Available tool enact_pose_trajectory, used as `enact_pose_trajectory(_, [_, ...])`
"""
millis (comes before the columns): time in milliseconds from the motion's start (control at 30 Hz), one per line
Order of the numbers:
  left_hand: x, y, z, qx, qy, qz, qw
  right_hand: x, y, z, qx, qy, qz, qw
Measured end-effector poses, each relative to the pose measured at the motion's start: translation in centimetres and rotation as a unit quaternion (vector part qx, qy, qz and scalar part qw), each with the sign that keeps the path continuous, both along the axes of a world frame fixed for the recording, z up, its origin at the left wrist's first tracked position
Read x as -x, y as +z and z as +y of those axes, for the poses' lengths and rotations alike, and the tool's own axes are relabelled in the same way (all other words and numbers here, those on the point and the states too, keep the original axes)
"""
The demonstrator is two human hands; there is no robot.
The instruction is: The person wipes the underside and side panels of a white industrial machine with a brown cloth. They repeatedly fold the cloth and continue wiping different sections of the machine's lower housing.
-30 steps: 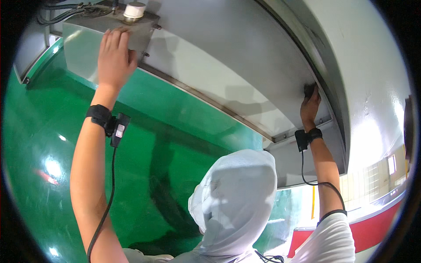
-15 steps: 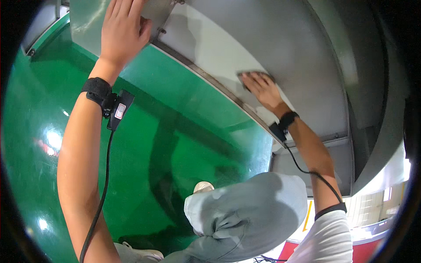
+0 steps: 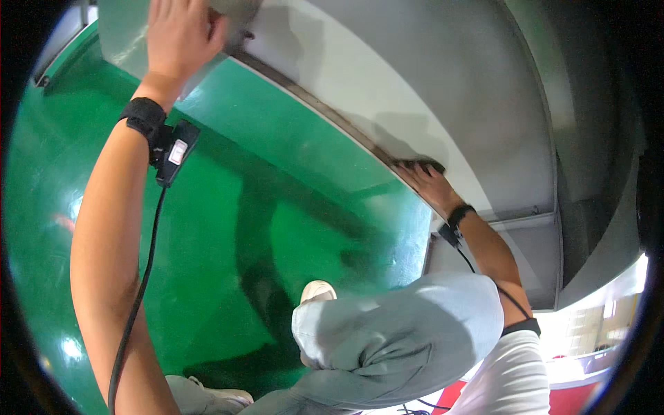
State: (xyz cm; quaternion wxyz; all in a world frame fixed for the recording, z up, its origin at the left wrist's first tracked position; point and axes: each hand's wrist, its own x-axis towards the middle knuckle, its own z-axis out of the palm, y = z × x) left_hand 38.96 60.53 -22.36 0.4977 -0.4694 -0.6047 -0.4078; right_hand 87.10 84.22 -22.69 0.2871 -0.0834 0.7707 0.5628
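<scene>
My left hand [image 3: 181, 38] lies at the far left on a grey metal panel [image 3: 121, 28], its fingers stretched out and partly cut off by the top of the picture. Farther right, my right hand [image 3: 430, 185] presses a dark flat pad or cloth [image 3: 423, 166] against the pale inner face of a large metal panel [image 3: 366, 90], close to its lower rim. The hand covers most of the pad, so its exact kind is hard to tell. Black straps with small devices sit on both wrists, each with a cable.
A raised lip [image 3: 311, 100] runs along the panel's lower rim. Below is a glossy green floor [image 3: 214, 228] with shadows and reflections. A curved grey housing [image 3: 588, 138] rises at the right. My bent leg [image 3: 394, 332] and shoes take up the lower middle.
My right hand has slid with the dark pad down and slightly right, from the middle of the panel to its lower rim. My left hand appears slightly higher and farther left.
</scene>
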Motion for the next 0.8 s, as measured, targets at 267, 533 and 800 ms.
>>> enact_pose_trajectory(267, [0.1,-0.6,0.5,0.021,0.004,-0.005,1.0,-5.0,0.3,0.0,-0.12,0.054,-0.01,0.991])
enact_pose_trajectory(533, [-0.2,-0.9,0.6,0.039,0.004,0.003,0.999,-15.3,-2.7,1.8,-0.074,-0.079,0.057,0.992])
enact_pose_trajectory(800, [-1.9,0.3,0.2,0.03,0.038,-0.047,0.998,-4.7,-0.6,0.0,-0.048,-0.06,0.108,0.991])
